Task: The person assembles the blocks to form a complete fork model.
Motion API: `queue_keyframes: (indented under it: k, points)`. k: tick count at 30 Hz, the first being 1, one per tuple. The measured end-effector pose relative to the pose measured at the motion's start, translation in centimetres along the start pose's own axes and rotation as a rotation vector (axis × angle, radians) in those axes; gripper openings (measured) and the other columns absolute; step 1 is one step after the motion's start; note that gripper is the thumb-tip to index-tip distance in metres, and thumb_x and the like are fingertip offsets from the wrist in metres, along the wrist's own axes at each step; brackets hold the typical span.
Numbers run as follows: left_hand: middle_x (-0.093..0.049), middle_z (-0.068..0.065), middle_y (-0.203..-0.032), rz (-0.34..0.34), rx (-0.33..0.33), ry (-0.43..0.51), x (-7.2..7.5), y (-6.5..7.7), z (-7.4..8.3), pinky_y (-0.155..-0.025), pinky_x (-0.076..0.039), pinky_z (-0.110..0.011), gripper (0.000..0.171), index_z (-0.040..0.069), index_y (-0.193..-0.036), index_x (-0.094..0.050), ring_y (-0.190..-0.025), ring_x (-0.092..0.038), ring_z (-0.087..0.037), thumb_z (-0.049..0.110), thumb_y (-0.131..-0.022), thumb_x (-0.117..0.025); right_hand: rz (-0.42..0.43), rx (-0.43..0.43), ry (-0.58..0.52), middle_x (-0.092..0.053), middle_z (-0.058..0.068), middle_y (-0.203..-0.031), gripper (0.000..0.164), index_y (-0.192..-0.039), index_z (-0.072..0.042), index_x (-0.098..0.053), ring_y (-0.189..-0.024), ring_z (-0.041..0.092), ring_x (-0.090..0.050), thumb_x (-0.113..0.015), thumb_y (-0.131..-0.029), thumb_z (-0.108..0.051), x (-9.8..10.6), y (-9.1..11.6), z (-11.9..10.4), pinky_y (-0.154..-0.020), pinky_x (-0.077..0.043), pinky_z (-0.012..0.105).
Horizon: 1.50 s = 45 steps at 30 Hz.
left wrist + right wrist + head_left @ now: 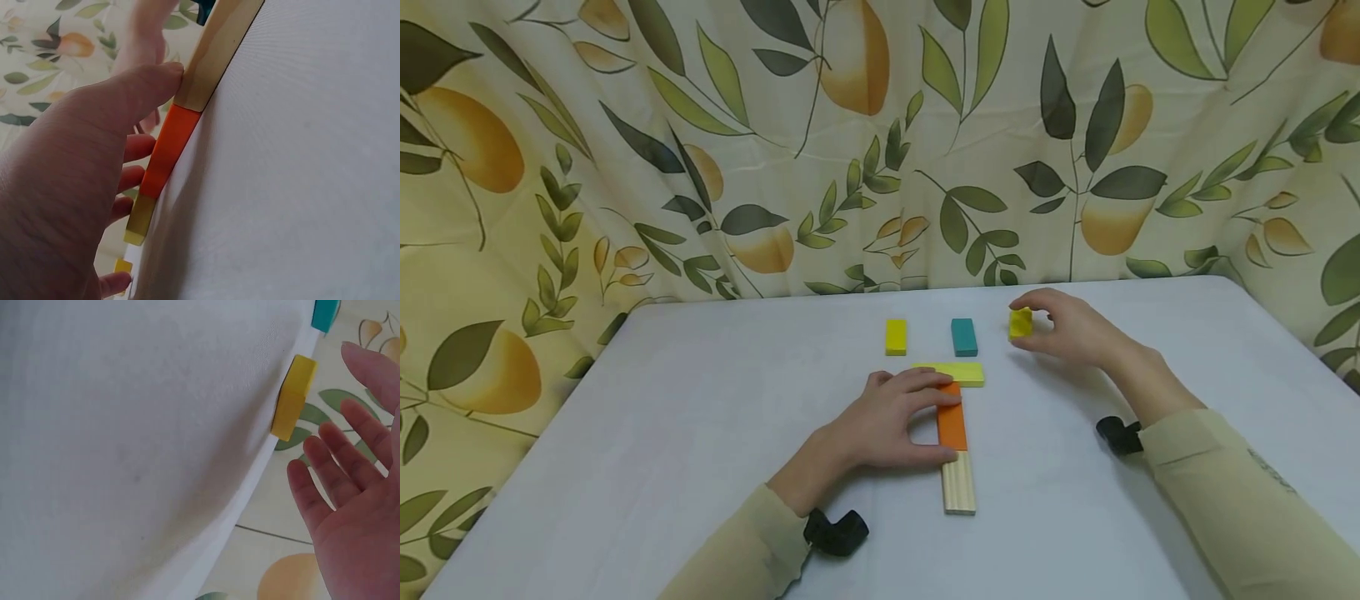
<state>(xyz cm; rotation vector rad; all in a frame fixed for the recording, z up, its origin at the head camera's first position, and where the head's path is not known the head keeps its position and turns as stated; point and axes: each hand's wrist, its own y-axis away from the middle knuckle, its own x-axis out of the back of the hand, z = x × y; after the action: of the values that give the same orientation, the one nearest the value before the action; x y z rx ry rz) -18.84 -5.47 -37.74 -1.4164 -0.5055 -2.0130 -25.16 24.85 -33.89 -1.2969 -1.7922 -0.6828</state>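
Observation:
My left hand (887, 421) lies over a row of flat blocks, its thumb at the joint of the orange block (952, 423) and the plain wooden block (958, 490). Its fingertips reach the orange block and a yellow-green block (966, 374) set crosswise at the far end. In the left wrist view, these blocks run end to end beside the spread fingers (134, 178). On the right, a yellow block (1020, 323) lies between the thumb and fingers of my right hand (1078, 329). The right wrist view shows that hand spread, apart from the yellow block (294, 398).
Another yellow block (896, 337) and a teal block (964, 337) lie behind the row on the white-covered table (700, 433). A patterned curtain (850, 167) hangs along the table's back edge. Black wrist devices (837, 533) sit by both sleeves.

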Motion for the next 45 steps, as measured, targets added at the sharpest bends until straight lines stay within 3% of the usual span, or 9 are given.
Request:
queue_keyframes:
  k: [25,45]
  points:
    - [-0.043,0.012,-0.153,0.004,-0.006,0.006,0.0,-0.2,0.0,-0.107,-0.028,-0.054,0.062,0.031,-0.142,-0.06,-0.143,-0.03,-0.008,0.061,-0.088,-0.067,-0.092,-0.068,0.033,-0.053,0.028,-0.135,0.054,-0.137,0.003,-0.055,-0.12,0.046,-0.049,-0.074,-0.09,-0.015,0.1,-1.1,1.7,-0.103,-0.038,0.062]
    - [-0.043,0.012,-0.153,0.011,-0.003,0.024,0.0,0.0,-0.2,-0.108,-0.026,-0.056,0.062,0.03,-0.142,-0.06,-0.143,-0.029,-0.008,0.06,-0.088,-0.067,-0.092,-0.079,0.024,-0.052,0.029,-0.136,0.052,-0.136,0.005,-0.054,-0.122,0.047,-0.049,-0.072,-0.091,-0.012,0.2,-1.2,1.5,-0.105,-0.036,0.062]
